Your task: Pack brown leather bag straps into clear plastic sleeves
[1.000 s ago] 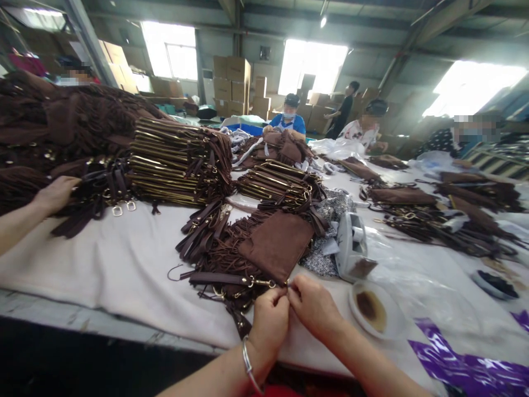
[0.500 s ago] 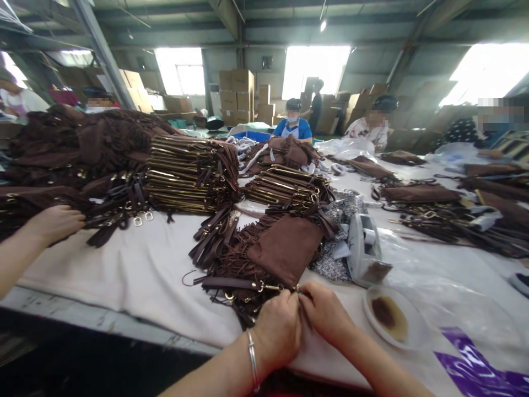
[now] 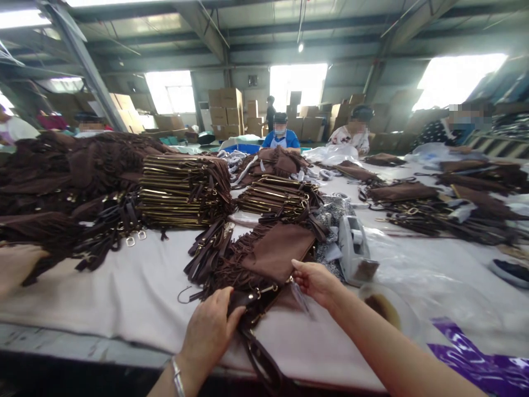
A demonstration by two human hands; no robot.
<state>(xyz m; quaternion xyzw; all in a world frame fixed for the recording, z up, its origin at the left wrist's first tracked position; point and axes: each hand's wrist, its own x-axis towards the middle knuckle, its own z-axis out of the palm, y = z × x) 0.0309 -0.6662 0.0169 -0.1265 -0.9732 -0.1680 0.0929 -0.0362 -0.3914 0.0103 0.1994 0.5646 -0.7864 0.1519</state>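
Observation:
A brown fringed pouch [image 3: 279, 251] lies on top of other straps and fringe in front of me. My left hand [image 3: 210, 322], with a bracelet at the wrist, has its fingers and thumb around the dark brown strap [image 3: 243, 301], beside its metal clasp. At the pouch's near right corner, my right hand [image 3: 316, 281] pinches the edge by the zipper. A small blurred translucent piece [image 3: 301, 298] dangles just below those fingers. Another dark strap loop [image 3: 262, 358] hangs over the table's front edge.
Stacked pouches with gold zippers [image 3: 184, 193] stand behind, beside a smaller stack [image 3: 276, 196]. To the right are a white tape dispenser [image 3: 353, 251], a shallow dish [image 3: 382, 309] and clear plastic sheeting. A co-worker's blurred hand [image 3: 19, 270] reaches in at left; other people sit opposite.
My hands were together at the clasp and have moved apart: left onto the strap, right up to the pouch corner. A strap loop now hangs toward me. The view has shifted.

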